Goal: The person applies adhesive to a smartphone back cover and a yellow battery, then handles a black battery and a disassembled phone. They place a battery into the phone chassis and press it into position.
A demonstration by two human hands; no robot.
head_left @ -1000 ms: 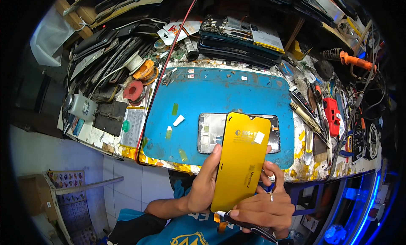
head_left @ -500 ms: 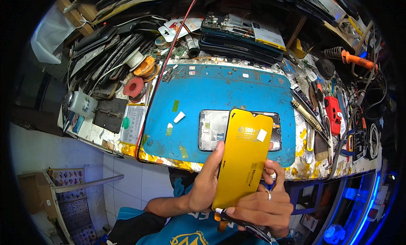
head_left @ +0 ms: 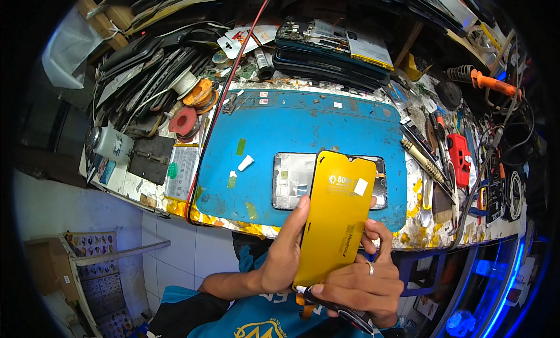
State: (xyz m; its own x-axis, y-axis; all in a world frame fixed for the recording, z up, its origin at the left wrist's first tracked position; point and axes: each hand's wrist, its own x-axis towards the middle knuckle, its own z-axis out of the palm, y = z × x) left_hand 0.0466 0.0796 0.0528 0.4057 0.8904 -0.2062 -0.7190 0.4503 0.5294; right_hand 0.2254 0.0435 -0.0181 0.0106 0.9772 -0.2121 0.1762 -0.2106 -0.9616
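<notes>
Flat panel (head_left: 335, 215), yellow-filmed, small white sticker near top; held slanting at the bench's front edge, upper end leaning right. It covers the middle of the item below.

Phone frame (head_left: 290, 180), open, silver and black; lies crosswise on the mat, only its two ends in plain sight.

Left hand (head_left: 281, 253): closed on the panel's left side, thumb along the edge.

Right hand (head_left: 364, 285): wrapped round a black tube (head_left: 350, 317) with white nozzle, beside the panel's lower end. Whether the nozzle touches the panel is hard to say from this angle, the hand hiding much of that edge.

Work mat (head_left: 344, 122), blue, stained. On it, left of the frame: white cone-shaped cap (head_left: 246, 162), lying on its side; green strip (head_left: 241, 146), above the cap.

Red-and-black cable (head_left: 204, 145), running down across the mat's left border, between mat and battery (head_left: 182, 171), silver, flat.

Left of these: dark plate (head_left: 150, 160); white bottle (head_left: 112, 144); red spool (head_left: 184, 122), orange spool (head_left: 199, 93) close behind.

Rear: stack of phone parts (head_left: 326, 63), hard by the mat's far edge.

Right, crowding the mat: beige-handled tool (head_left: 423, 161); red tool (head_left: 459, 160); brush (head_left: 441, 206); farther back, orange-handled iron (head_left: 496, 84).
</notes>
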